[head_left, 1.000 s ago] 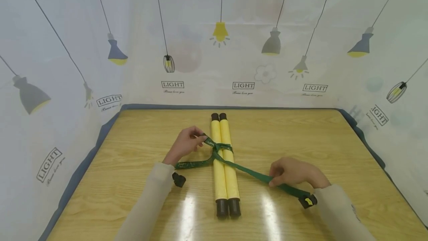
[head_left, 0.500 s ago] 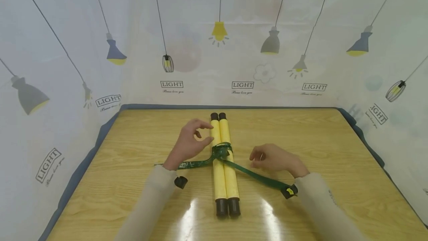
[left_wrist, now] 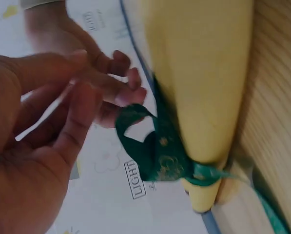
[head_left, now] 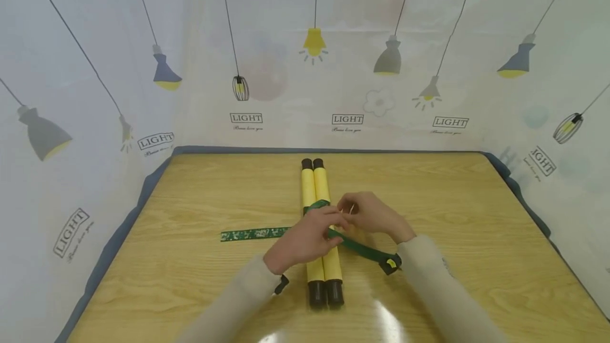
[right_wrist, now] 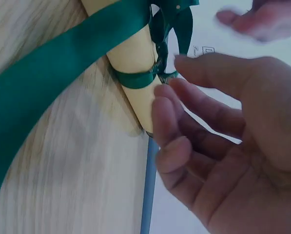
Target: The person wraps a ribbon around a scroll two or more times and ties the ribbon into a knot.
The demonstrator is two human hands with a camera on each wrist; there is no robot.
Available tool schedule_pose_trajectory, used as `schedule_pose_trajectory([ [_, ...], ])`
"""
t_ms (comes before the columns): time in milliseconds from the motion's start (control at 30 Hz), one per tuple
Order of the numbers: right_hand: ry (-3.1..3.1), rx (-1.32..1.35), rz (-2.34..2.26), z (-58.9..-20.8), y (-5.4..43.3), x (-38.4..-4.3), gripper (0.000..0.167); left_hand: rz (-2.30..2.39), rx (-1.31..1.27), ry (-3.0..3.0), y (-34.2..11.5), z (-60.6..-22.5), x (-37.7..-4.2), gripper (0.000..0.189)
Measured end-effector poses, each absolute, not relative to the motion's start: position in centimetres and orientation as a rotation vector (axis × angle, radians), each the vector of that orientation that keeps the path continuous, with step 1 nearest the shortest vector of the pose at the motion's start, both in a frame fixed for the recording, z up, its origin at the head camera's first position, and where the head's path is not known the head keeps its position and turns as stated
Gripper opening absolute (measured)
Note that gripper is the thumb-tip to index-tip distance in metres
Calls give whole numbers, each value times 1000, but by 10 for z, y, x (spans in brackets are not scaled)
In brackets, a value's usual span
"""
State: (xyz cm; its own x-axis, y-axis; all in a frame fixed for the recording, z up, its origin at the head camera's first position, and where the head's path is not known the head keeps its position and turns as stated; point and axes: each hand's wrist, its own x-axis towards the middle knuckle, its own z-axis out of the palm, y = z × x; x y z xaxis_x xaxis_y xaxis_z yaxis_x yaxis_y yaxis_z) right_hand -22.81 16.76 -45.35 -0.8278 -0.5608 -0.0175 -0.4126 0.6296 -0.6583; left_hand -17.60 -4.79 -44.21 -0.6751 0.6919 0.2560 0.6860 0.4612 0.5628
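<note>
Two yellow rods [head_left: 322, 184] with dark end caps lie side by side on the table. A green printed ribbon [head_left: 257, 234] is wrapped around both, its tails running out left and right. In the left wrist view a ribbon loop [left_wrist: 172, 156] stands up beside the rods. My left hand [head_left: 305, 237] hovers over the rods and hides much of the tie; its thumb and fingers hold no visible ribbon. My right hand [head_left: 374, 213] is just right of the rods, fingers loosely bent near the loop, with nothing visible between them [right_wrist: 218, 146].
The wooden table [head_left: 190, 200] has a blue edging at the back and sides. A white sheet [head_left: 286, 136] printed with lamps stands around it. Small black wrist cameras [head_left: 391, 263] sit at the cuffs.
My left hand has let go of the ribbon end and moved right across the rods. My right hand has released the right tail and moved left, so both hands now come together.
</note>
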Motion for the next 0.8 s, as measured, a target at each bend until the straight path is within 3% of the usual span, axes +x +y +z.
schedule_pose_trajectory([
  [167,2698,-783,-1054,-455,155,-233,20,737,1157,2913,-49,-449,-179,25],
  [333,2765,-791,-1061,-459,146,-238,31,621,1207,2961,-54,-448,-188,23],
  [600,2804,-867,-1021,-463,136,-247,7,806,1197,2809,-74,-445,-200,36],
  [700,2796,-813,-1052,-463,136,-250,4,863,1219,2773,-86,-441,-208,44],
  [800,2781,-736,-1080,-465,137,-252,5,844,1222,2807,-94,-438,-213,41],
])
